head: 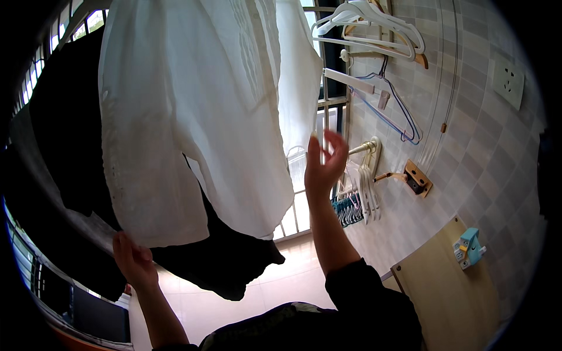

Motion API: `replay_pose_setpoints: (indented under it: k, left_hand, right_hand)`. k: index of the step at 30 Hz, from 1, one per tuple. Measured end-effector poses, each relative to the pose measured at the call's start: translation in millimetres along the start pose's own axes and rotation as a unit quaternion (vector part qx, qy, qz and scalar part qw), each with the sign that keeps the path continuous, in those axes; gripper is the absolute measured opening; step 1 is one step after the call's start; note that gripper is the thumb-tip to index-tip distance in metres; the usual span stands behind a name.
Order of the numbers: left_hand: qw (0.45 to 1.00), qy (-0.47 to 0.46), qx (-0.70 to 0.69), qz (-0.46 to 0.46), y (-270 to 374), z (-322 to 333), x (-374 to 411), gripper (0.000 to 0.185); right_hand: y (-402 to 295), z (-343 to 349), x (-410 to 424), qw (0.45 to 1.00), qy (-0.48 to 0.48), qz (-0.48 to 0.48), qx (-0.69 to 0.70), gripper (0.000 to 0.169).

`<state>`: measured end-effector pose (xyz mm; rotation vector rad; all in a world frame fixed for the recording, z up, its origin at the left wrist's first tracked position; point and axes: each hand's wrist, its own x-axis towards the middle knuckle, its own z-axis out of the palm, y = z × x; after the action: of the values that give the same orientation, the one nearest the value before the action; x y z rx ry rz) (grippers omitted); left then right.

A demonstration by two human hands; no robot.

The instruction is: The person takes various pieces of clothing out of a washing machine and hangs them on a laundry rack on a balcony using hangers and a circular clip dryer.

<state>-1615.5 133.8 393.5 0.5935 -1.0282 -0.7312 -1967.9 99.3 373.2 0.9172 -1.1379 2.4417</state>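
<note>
A thin white garment (pixel 193 109) with pleats hangs in front of me, its top cut off by the picture's upper edge. My left hand (pixel 134 261) has its fingers curled on the garment's lower left hem. Beside the right edge of the white cloth, my right hand (pixel 326 164) is raised with thumb and fingers apart, slightly blurred, and nothing shows between them. Black clothing (pixel 70 127) hangs behind and to the left. A lower piece of black cloth (pixel 228 259) shows beneath the white hem.
White hangers (pixel 369 26) hang at the upper right, above thin blue and pink hangers (pixel 395 109). More hangers (pixel 351 206) cluster lower, near a hand crank (pixel 412 177) on the tiled wall. A wooden board (pixel 443 272) bearing a small blue object (pixel 470 248) stands at the lower right.
</note>
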Motion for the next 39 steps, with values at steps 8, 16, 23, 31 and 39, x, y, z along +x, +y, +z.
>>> replay_pose_setpoints:
  k: [8,16,23,31,39]
  left_hand:
    - [0.965,-0.155,0.079,0.198,-16,27,-19,0.027]
    - [0.835,-0.521,0.146,0.101,-14,148,-62,0.032]
    - [0.945,-0.320,0.053,-0.035,-49,226,-47,0.025]
    - [0.957,-0.265,-0.041,-0.108,-37,218,-52,0.015]
    - [0.901,-0.415,-0.037,-0.120,-61,186,-61,0.014]
  right_hand:
    - [123,-10,95,0.948,-0.258,0.159,-0.098,0.033]
    - [-25,-15,8,0.972,-0.226,0.024,0.060,0.020]
    - [-54,-50,1,0.902,-0.407,-0.107,0.096,0.036]
    - [71,-53,89,0.818,-0.076,0.463,0.333,0.071]
    - [161,-17,90,0.961,-0.242,-0.067,-0.116,0.033]
